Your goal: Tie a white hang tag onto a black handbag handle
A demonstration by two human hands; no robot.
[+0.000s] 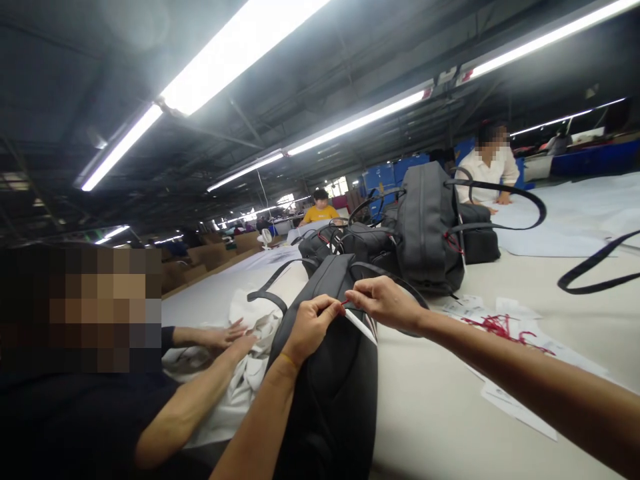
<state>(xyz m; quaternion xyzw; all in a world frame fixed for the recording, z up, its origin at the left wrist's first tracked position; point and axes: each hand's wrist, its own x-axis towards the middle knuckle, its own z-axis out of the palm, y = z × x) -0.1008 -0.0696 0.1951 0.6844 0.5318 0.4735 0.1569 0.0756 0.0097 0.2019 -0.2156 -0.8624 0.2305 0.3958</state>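
Observation:
A dark grey bag (330,373) lies in front of me on the pale table. Above it, my left hand (311,325) pinches a thin red cord (344,303). The fingertips of my right hand (380,301) are closed on the same cord, a short way to the right. A white paper tag (361,325) hangs just below my fingers, against the bag's side. A black strap (270,293) of the bag loops out to the left.
At my left a co-worker's hands (225,337) rest on crumpled white material (240,387). Another dark bag (430,227) stands upright ahead. Red cords (500,328) lie on white tags (520,403) at the right. Two people (487,167) are farther back.

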